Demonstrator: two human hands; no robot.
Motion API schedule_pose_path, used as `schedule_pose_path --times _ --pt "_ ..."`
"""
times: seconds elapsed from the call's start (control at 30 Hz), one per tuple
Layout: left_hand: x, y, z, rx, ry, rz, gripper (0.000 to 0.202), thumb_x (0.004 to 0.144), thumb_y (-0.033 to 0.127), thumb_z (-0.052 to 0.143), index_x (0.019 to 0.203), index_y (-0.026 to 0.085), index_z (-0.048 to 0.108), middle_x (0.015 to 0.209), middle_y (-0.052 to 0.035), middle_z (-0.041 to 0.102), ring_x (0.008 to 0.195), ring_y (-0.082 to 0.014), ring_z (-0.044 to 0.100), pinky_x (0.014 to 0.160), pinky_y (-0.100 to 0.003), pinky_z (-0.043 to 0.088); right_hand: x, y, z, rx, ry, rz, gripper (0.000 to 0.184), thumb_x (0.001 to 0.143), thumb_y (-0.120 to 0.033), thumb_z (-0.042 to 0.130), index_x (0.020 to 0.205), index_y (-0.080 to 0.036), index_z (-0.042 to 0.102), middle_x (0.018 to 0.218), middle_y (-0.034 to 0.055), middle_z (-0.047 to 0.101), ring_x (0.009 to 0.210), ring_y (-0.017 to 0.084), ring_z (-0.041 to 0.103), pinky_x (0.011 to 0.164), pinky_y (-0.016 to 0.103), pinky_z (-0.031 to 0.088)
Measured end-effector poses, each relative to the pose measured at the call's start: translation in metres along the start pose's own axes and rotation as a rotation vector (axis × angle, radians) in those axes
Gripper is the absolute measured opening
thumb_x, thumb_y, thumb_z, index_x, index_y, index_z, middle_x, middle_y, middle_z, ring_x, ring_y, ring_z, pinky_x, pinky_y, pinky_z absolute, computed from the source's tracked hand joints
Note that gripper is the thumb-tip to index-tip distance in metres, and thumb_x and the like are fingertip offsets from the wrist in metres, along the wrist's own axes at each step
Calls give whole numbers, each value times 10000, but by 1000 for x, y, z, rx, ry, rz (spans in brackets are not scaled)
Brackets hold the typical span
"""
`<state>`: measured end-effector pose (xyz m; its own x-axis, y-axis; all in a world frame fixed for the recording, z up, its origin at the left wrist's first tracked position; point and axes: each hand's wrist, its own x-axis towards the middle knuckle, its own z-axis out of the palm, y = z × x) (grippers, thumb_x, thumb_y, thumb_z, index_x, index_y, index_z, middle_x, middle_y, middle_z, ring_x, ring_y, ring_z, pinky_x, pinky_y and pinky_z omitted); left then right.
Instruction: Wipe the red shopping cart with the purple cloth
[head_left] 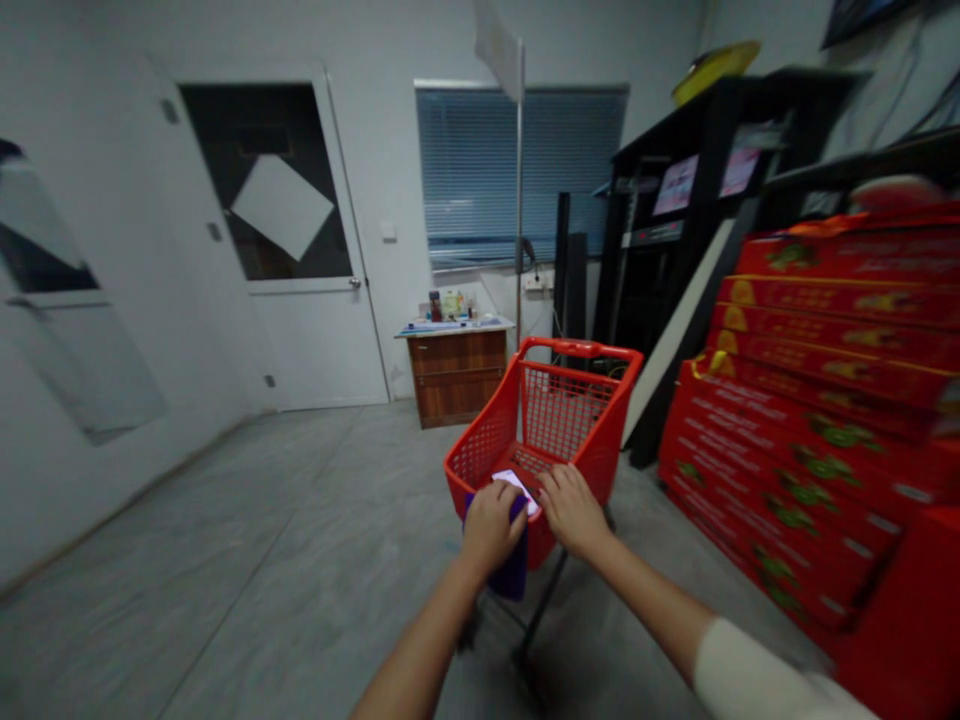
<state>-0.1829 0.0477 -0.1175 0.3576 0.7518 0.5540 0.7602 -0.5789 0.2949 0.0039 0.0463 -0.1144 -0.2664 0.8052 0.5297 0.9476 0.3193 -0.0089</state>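
1. The left hand (491, 522) has its fingers folded over the near rim of a red shopping cart (600, 455), with a purple cloth (511, 575) gripped in it; the cloth hangs below the fingers, outside the basket.
2. The right hand (571, 512) is palm down, its fingers bent and slightly spread at the same rim, just to the right of the left hand. Whether it grasps the rim or only rests there, I cannot tell.
3. Between the two hands, a phone (513, 486) with a bright screen lies at a slant. Its near end is close to the fingertips of both hands; which of them touches it, if either, is unclear.
4. The cart's basket opens out beyond the hands, and its handle (581, 349) stands at the far side, straight ahead of them. The dark legs of the frame show below the hands.
5. A pale sleeve (757, 670) covers part of the right arm; the visible left forearm is bare.
6. Well to the right of the right hand rise stacked red boxes (810, 430).
7. Farther ahead of the hands, beyond the cart and a little leftward, is a brown wooden cabinet (459, 385); a white door (322, 345) stands farther left.
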Motion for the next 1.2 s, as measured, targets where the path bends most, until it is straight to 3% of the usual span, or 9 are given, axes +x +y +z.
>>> schedule_pose_path --times 0.1,0.23,0.43,0.63,0.73,0.9,1.1,1.2 --pt "-3 -4 -5 -24 -38 49 178 918 260 530 1074 216 602 1078 -68 625 1000 -203 595 908 -350 478 -5 2 -4 -3 -13 -1 349 1001 -303 330 1163 -181 613 1150 110 600 1171 241 484 1155 410 245" --pt "-1 -16 -15 -9 5 -43 145 935 245 499 1034 200 595 1049 -63 618 999 -199 588 917 -353 474 -8 -3 -4 -13 -5 33 359 1001 -316 315 1154 -190 614 1143 117 604 1157 247 489 1148 428 240" --pt "-1 8 -5 -78 -45 36 153 920 254 523 1046 211 598 1059 -61 620 971 -190 600 886 -331 481 -7 -23 -5 -63 46 97 335 996 -320 339 1107 -210 635 1091 108 625 1131 247 492 1127 417 249" --pt "-2 -26 -23 -114 -111 7 148 930 266 509 1031 208 599 1041 -53 616 961 -178 592 892 -322 480 8 0 -25 33 -135 -51 355 1002 -318 353 1201 -228 633 1112 82 667 1063 210 540 1013 358 336" --pt "0 -28 -25 -137 -62 -42 152 936 264 490 1021 207 603 1040 -56 623 986 -181 589 913 -331 477 18 16 -26 1 -101 8 365 1008 -323 343 1161 -220 658 1180 84 661 1129 214 525 1089 392 269" --pt "0 -3 -11 -86 -24 -47 164 938 275 490 1041 214 602 1027 -58 628 973 -191 601 898 -340 483 22 16 -19 -24 -95 72 395 1013 -311 309 1148 -238 672 1148 63 683 1092 225 542 1133 458 221" --pt "-6 -22 -18 -39 -24 -1 153 943 284 490 1023 213 599 1018 -51 627 959 -192 600 884 -333 484 19 10 -19 55 -111 51 375 1009 -309 331 1141 -252 677 1172 48 678 1182 225 505 1160 471 194" --pt "-5 -15 -14 8 34 -55 167 953 288 473 1042 213 593 1021 -53 626 962 -193 603 876 -328 480 19 2 -14 60 -80 73 382 1012 -315 329 1130 -246 686 1184 47 677 1258 244 455 1168 487 169"
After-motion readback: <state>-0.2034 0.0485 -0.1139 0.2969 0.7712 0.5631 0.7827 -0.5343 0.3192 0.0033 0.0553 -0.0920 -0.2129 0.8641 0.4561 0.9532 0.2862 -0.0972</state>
